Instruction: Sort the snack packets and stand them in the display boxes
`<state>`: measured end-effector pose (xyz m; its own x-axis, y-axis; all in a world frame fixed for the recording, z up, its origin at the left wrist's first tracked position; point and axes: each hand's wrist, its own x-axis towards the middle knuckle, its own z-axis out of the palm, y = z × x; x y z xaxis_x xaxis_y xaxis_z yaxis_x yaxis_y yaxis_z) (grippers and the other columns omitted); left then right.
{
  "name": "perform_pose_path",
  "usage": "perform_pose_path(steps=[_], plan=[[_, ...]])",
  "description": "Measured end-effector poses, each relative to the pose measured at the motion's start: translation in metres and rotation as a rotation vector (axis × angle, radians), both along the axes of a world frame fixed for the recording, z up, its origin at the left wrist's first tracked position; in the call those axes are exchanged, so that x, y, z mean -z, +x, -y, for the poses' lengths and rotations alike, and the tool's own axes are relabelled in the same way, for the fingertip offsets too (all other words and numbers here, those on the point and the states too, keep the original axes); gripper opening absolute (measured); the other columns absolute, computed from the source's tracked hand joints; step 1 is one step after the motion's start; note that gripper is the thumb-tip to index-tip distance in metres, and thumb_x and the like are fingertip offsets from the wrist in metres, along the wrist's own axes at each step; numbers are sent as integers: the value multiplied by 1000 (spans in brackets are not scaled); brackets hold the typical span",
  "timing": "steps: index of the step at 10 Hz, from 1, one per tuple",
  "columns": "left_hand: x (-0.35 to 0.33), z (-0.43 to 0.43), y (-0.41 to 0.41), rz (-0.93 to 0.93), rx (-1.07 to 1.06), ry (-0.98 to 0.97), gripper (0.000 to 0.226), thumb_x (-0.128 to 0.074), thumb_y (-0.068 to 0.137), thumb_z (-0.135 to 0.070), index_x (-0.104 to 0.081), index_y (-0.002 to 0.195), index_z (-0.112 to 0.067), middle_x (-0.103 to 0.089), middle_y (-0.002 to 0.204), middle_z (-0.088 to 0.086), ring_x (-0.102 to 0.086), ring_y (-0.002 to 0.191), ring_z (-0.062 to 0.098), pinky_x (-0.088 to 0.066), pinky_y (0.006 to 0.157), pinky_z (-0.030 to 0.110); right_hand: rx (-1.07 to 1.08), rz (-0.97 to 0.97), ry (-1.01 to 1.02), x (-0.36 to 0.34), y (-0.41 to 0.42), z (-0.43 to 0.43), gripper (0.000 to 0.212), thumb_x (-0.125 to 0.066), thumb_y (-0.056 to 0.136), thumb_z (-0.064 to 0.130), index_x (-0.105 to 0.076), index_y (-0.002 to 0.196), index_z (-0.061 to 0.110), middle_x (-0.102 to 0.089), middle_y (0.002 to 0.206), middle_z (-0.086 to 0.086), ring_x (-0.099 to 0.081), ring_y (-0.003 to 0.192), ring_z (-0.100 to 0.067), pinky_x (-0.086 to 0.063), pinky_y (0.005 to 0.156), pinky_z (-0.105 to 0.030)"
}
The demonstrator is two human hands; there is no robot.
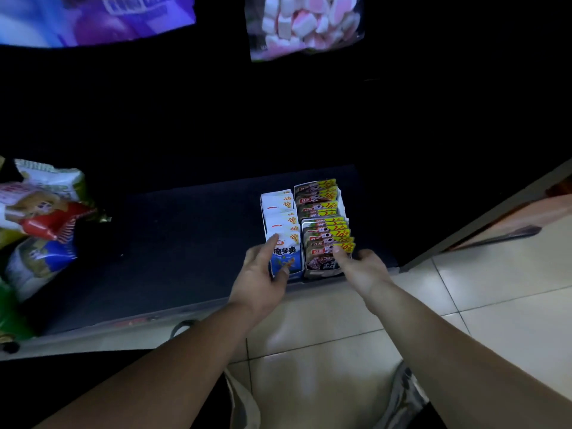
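Two display boxes stand side by side on a dark low shelf (185, 243). The left box (264, 226) holds a row of upright white-and-blue snack packets (286, 258). The right box (342, 201) holds upright dark packets with yellow corners (325, 239). My left hand (260, 280) grips the front white-and-blue packet, thumb below and forefinger on its top left. My right hand (362, 267) rests against the front of the dark packets, forefinger on the nearest one; whether it grips it is unclear.
A heap of larger snack bags (40, 218) lies at the shelf's left end. A bag of pink-and-white marshmallows (305, 24) and a purple bag (93, 17) hang above. Pale floor tiles (340, 329) run in front, and a cabinet edge (483, 224) rises at right.
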<state>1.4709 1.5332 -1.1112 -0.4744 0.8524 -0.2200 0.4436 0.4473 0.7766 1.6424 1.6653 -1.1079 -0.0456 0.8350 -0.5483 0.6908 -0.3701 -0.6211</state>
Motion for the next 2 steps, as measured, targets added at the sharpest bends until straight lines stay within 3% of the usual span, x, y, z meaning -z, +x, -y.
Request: perform_pose_path(steps=[1, 2], plan=[[-29, 6, -13, -14, 80, -79, 66, -65, 94, -32, -37, 153, -31, -44, 146, -3, -54, 123, 16, -45, 102, 26, -201, 254, -35, -37, -3, 10, 62, -56, 89, 67, -63, 119, 12, -66, 120, -10, -63, 113, -31, -50, 89, -33], [-62, 6, -23, -79, 172, -143, 72, -67, 92, -33, -33, 156, -29, -44, 148, -3, -52, 130, 19, -45, 108, 33, -358, 339, -41, -62, -10, 24, 63, -54, 82, 71, -68, 116, 21, -69, 117, -5, -65, 112, -28, -52, 97, -35]])
